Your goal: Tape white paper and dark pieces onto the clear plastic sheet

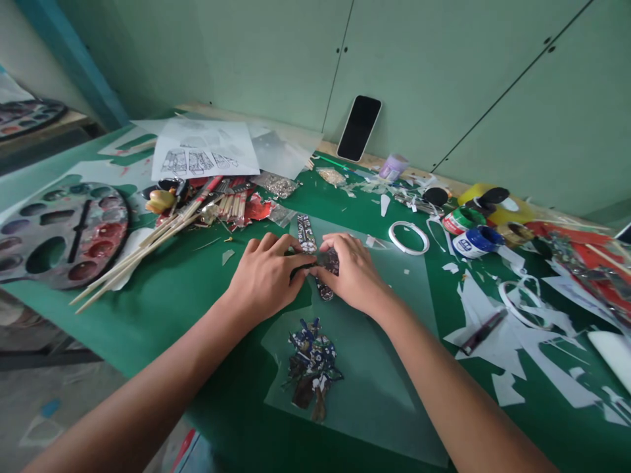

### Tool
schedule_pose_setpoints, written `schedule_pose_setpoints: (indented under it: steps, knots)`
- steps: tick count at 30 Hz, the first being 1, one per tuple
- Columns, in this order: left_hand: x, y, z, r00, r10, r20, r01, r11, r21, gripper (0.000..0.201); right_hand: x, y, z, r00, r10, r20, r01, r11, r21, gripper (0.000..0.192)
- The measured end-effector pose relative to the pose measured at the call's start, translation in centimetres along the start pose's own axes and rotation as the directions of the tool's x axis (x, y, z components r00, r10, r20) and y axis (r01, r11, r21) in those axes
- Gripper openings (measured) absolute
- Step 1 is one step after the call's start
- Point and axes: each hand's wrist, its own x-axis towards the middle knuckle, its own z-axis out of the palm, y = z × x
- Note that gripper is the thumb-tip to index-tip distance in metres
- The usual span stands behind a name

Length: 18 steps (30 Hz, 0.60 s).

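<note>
My left hand and my right hand meet over a narrow patterned cut-out strip lying on a translucent plastic sheet on the green mat. The fingertips of both hands pinch the strip's middle, and its lower end shows below my right thumb. A dark tool tip seems to sit between the fingers; I cannot tell which hand holds it. Nearer to me on the sheet lies a painted blue-and-brown cut-out figure.
A paint palette and bamboo sticks lie at left. Printed drawings and a phone stand behind. Tape rings, paint jars, a pen and white paper scraps crowd the right.
</note>
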Motion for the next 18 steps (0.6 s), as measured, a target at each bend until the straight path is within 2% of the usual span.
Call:
schedule_pose_setpoints:
  steps: [10,12,15,18]
  knots:
    - [-0.4,0.3,-0.1,0.999,-0.026,-0.029,0.027,0.998,0.059,0.035,-3.2,-0.4,-0.9,0.999,0.038,0.033,-0.035,0.995,-0.09,0.041]
    - [-0.5,0.2,-0.3,0.999,0.045,0.016,-0.046,0.998,0.041,0.037,-3.2,-0.4,-1.0,0.998,0.043,0.049,-0.038,0.995,-0.095,0.044]
    - [-0.9,0.0,-0.3,0.974,0.194,0.12,-0.195,0.981,-0.008,0.04,-3.2,-0.5,-1.1,0.996,0.054,0.067,-0.047,0.994,-0.098,0.045]
    - [-1.3,-0.3,-0.2,0.962,0.212,0.172,-0.212,0.977,-0.019,0.044,-3.5,-0.6,-1.4,0.993,0.065,0.104,-0.056,0.995,-0.081,0.049]
